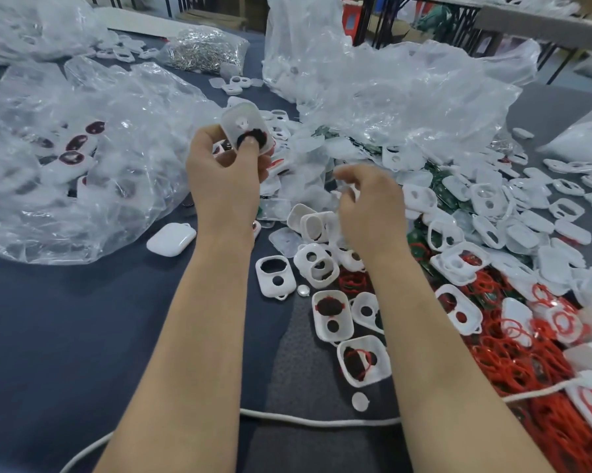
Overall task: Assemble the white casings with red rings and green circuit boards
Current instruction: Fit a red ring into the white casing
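White cord [321, 421] lay closest, across the dark table [65, 336] at six o'clock. Just past it, toward five o'clock, sat an open casing [362, 361] with a red loop inside. At four o'clock spread a big heap of red rings [526, 363]. Farther up, near the middle, the right hand [369, 199] hung over the pile with its fingers curled. It was blurry, so I could not tell if it held anything. Some green circuit boards [450, 196] peeked out at two o'clock of it, under loose casings. At eleven o'clock of the right one, the left hand [224, 172] pinched a white casing [246, 131] up in the air, thumb pressed on its dark hole. That casing looked light, thin and stiff, maybe a bit slippery, so holding it by the side walls seemed best, and not too hard. Crinkly plastic bags [82, 165] lay farthest, at ten and one o'clock.
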### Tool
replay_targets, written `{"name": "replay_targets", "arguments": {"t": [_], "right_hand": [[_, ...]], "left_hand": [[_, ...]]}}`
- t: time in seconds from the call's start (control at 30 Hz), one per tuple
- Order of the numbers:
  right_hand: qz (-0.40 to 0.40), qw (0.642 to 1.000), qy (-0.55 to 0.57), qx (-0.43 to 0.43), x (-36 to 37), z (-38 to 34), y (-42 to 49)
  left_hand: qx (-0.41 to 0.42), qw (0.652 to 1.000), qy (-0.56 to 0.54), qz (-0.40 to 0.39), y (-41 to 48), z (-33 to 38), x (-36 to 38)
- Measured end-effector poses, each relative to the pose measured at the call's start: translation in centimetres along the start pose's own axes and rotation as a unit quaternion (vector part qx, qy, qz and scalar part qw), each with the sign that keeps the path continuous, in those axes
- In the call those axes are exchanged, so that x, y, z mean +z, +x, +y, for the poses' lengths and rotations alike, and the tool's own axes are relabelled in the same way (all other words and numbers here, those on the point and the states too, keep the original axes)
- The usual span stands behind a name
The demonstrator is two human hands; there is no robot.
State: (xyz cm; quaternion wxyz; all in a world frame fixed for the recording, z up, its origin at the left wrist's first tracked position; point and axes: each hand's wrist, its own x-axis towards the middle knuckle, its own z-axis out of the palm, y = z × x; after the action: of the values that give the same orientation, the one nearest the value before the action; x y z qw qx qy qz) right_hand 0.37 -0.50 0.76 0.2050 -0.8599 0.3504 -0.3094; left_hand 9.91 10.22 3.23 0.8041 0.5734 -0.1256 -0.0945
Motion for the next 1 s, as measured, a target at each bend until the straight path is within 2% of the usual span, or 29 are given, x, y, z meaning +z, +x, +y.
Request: {"name": "replay_targets", "arguments": {"t": [0.1,0.17,0.23,0.33,0.43,0.57,0.73,0.8,0.87,0.93,1.0], "right_hand": [[0.042,0.998,0.039,0.031,-1.3,0.6,0.0],[0.005,0.998,0.061,0.025,-2.1,0.6,-0.1],[-0.119,0.990,0.077,-0.002,-2.7,0.1,-0.4],[-0.330,0.943,0.016,-0.046,-3.0,-1.1,-1.2],[-0.406,0.907,-0.077,-0.085,-2.8,-2.3,-2.7],[-0.383,0.895,-0.193,-0.125,-2.5,-2.7,-4.2],[-0.372,0.897,-0.200,-0.131,-2.2,-2.8,-4.3],[-0.360,0.918,-0.126,-0.111,-2.0,-2.2,-4.1],[-0.320,0.946,0.002,-0.056,-2.5,-0.9,-3.6],[-0.219,0.971,0.097,0.016,-3.7,0.9,-2.7],[-0.071,0.982,0.159,0.075,-5.1,2.9,-1.9]], "left_hand": [[-0.015,1.000,-0.011,-0.006,-0.2,0.0,0.4],[-0.025,1.000,-0.014,-0.011,-0.5,-0.1,0.8],[-0.032,0.999,-0.007,-0.017,-0.7,-0.2,1.2],[-0.036,0.999,0.003,-0.030,-1.0,-0.5,1.7],[-0.032,0.999,0.012,-0.041,-1.1,-0.6,2.0],[-0.039,0.998,0.003,-0.048,-1.3,-0.7,2.4],[-0.051,0.997,-0.008,-0.055,-2.0,-0.7,3.7],[-0.056,0.996,-0.009,-0.065,-2.5,-0.8,4.3],[-0.058,0.995,-0.019,-0.073,-2.8,-1.0,4.8],[-0.061,0.994,-0.035,-0.082,-3.1,-1.5,5.2],[-0.077,0.990,-0.042,-0.109,-3.5,-2.2,5.7]]}}
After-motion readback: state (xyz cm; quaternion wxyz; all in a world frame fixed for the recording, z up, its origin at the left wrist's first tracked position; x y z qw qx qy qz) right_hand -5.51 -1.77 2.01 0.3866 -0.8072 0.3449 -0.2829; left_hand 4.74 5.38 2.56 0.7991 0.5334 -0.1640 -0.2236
